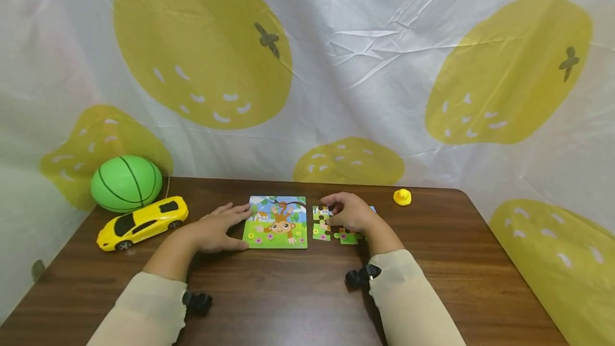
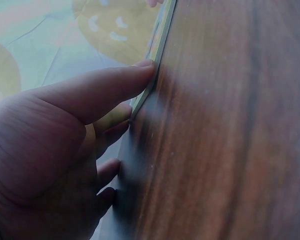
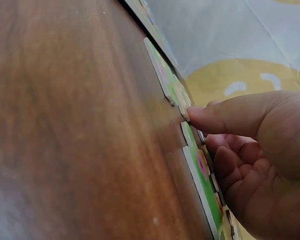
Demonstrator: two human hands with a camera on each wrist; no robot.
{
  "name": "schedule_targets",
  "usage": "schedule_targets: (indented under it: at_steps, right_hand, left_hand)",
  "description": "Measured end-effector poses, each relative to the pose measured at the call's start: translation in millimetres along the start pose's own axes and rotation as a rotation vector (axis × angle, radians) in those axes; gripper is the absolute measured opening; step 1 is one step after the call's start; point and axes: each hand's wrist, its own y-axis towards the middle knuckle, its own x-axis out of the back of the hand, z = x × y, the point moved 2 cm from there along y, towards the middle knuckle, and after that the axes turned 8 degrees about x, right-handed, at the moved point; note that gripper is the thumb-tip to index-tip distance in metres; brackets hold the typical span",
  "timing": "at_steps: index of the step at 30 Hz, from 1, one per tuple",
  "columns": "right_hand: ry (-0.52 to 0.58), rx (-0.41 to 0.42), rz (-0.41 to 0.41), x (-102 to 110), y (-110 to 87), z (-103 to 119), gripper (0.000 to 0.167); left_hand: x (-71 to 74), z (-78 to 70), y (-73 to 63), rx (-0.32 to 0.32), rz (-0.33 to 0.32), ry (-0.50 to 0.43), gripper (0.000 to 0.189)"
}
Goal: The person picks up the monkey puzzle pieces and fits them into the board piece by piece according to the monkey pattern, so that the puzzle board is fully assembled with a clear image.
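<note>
A square monkey puzzle (image 1: 277, 223) lies flat on the table, its picture showing a monkey on grass. Along its left edge rests my left hand (image 1: 218, 228), thumb at the near corner and fingers stretched towards the far one. In the left wrist view the thumb (image 2: 135, 75) touches the board's side. My right hand (image 1: 353, 211) is over loose puzzle pieces (image 1: 321, 230) just right of the board. The right wrist view has its thumb and forefinger pinching a puzzle piece (image 3: 181, 97) low over the table, the other fingers curled. Further pieces (image 3: 202, 185) lie beneath that hand, partly hidden.
On the brown table (image 1: 283, 292), a yellow toy car (image 1: 144, 223) and a green ball (image 1: 126, 183) stand at the left. A small yellow rubber duck (image 1: 402, 197) sits at the back right. Behind the table hangs a fruit-print curtain (image 1: 355, 95).
</note>
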Motion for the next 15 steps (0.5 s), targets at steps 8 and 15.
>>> schedule_targets:
  at_steps: [8, 15]
  right_hand:
    - [-0.026, -0.017, -0.011, -0.5, 0.2, 2.4, 0.046]
    - [-0.06, 0.006, -0.02, 0.0, 2.7, 3.7, 0.047]
  left_hand:
    - [-1.3, 1.8, 1.4, 0.004, 0.004, 0.0, 0.091]
    - [-0.3, 1.2, 0.9, 0.009, 0.007, 0.0, 0.092]
